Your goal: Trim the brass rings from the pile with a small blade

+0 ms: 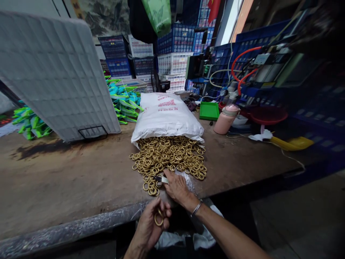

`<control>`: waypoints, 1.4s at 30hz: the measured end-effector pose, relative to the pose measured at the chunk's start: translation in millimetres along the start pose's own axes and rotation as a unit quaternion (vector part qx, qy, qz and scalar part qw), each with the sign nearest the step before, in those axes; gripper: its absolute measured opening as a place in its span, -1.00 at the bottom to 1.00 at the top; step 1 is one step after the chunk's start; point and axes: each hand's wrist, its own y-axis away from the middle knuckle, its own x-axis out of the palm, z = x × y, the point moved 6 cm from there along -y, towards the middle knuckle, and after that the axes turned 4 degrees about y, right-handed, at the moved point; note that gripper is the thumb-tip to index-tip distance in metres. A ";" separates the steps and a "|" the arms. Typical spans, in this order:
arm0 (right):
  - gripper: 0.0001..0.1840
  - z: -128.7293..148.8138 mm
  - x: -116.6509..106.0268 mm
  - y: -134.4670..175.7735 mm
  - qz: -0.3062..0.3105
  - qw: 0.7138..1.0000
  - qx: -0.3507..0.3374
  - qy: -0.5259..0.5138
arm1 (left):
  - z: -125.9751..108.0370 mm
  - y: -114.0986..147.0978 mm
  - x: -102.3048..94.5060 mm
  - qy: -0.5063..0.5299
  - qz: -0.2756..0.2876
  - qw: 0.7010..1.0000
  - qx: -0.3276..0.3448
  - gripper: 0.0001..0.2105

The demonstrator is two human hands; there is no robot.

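Note:
A heap of gold-coloured rings point(172, 156) spills from the mouth of a white printed sack point(167, 115) toward the table's front edge. My left hand point(151, 223) is closed around at least one gold ring point(159, 218), below the near end of the heap. My right hand point(176, 185) reaches over the nearest rings, fingers bent down among them. A small white piece with a dark tip point(163, 179) shows at its fingers; whether it is worn or held is unclear. What the right fingertips grip is hidden. A metal bracelet point(196, 208) circles the right wrist.
A tall pale quilted panel point(59, 75) stands on the brown table point(81, 172) at left, beside green and blue plastic pieces point(125, 100). To the right are a green tray point(209, 110), a pink bottle point(225, 119), a yellow scoop point(292, 142) and a machine with orange hoses point(238, 72).

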 end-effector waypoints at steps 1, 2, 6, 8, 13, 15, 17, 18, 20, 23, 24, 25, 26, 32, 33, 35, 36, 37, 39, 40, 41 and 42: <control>-0.68 -0.8 0.5 0.5 -0.001 1.000 0.001 0.001 | -1.3 -0.7 0.6 -0.007 -0.003 1.000 0.009 -0.75; -0.65 -1.8 0.4 0.9 -0.001 1.000 0.002 0.001 | -3.1 -1.6 1.7 -0.019 -0.006 1.000 0.020 -0.75; -0.71 -7.8 -4.8 -0.2 -0.008 1.000 0.011 -0.009 | -11.7 -7.7 8.7 -0.077 -0.016 0.995 0.053 -0.76; -0.81 -13.1 -9.5 -2.0 -0.031 0.998 0.024 -0.043 | -16.9 -11.2 11.4 -0.104 -0.022 0.992 0.074 -0.75; -0.77 -20.8 -14.9 0.1 -0.075 0.980 0.000 -0.185 | -33.2 -15.0 14.6 -0.181 -0.063 0.969 0.159 -0.61; -0.71 -20.6 -17.0 5.9 -0.078 0.957 -0.023 -0.278 | -38.3 -15.4 16.4 -0.219 -0.081 0.956 0.178 -0.57; -0.68 -19.0 -18.4 12.6 -0.057 0.931 -0.036 -0.360 | -40.7 -16.8 18.5 -0.249 -0.091 0.947 0.179 -0.57; -0.67 -17.7 -18.8 15.6 -0.040 0.920 -0.037 -0.388 | -40.9 -17.8 19.7 -0.261 -0.091 0.945 0.176 -0.59; -0.68 -15.1 -20.8 20.3 -0.014 0.904 -0.034 -0.425 | -40.3 -19.8 22.1 -0.282 -0.085 0.940 0.172 -0.65; -0.67 -14.1 -22.2 23.4 -0.001 0.894 -0.008 -0.448 | -40.0 -20.4 25.0 -0.310 -0.071 0.929 0.191 -0.71; -0.66 -14.2 -20.6 23.7 0.008 0.890 0.005 -0.456 | -40.9 -19.5 26.2 -0.321 -0.065 0.922 0.208 -0.73; -0.64 -14.5 -17.6 23.9 0.022 0.884 0.021 -0.466 | -42.6 -17.8 27.7 -0.337 -0.060 0.910 0.232 -0.74; -0.61 -14.5 -13.5 24.1 0.042 0.876 0.037 -0.480 | -44.9 -15.2 29.4 -0.359 -0.057 0.894 0.262 -0.77; -0.54 -13.0 -3.3 23.2 0.078 0.854 0.063 -0.511 | -47.6 -5.4 35.0 -0.432 -0.034 0.833 0.345 -0.85; -0.56 -13.0 -5.0 22.5 0.063 0.862 0.056 -0.500 | -45.0 -7.2 33.3 -0.413 -0.026 0.850 0.325 -0.85; -0.63 -13.3 -8.7 21.7 0.030 0.879 0.044 -0.475 | -38.2 -11.8 28.9 -0.368 -0.016 0.891 0.266 -0.81; -0.66 -13.4 -10.6 21.7 0.013 0.888 0.039 -0.458 | -34.6 -13.7 26.9 -0.348 -0.013 0.907 0.235 -0.78; -0.69 -13.4 -12.4 21.8 -0.002 0.897 0.036 -0.440 | -31.4 -15.0 25.4 -0.332 -0.009 0.920 0.208 -0.74; -0.72 -12.3 -15.2 22.5 -0.022 0.912 0.027 -0.409 | -26.6 -16.0 23.4 -0.312 -0.001 0.935 0.166 -0.68; -0.72 -11.4 -16.0 22.8 -0.023 0.916 0.023 -0.400 | -24.8 -15.9 22.7 -0.302 0.005 0.941 0.151 -0.67; -0.73 -10.3 -16.5 23.0 -0.020 0.917 0.019 -0.397 | -23.4 -15.7 22.1 -0.291 0.011 0.946 0.139 -0.67; -0.74 -9.4 -16.7 23.0 -0.014 0.916 0.016 -0.402 | -22.3 -15.4 21.4 -0.280 0.017 0.951 0.131 -0.67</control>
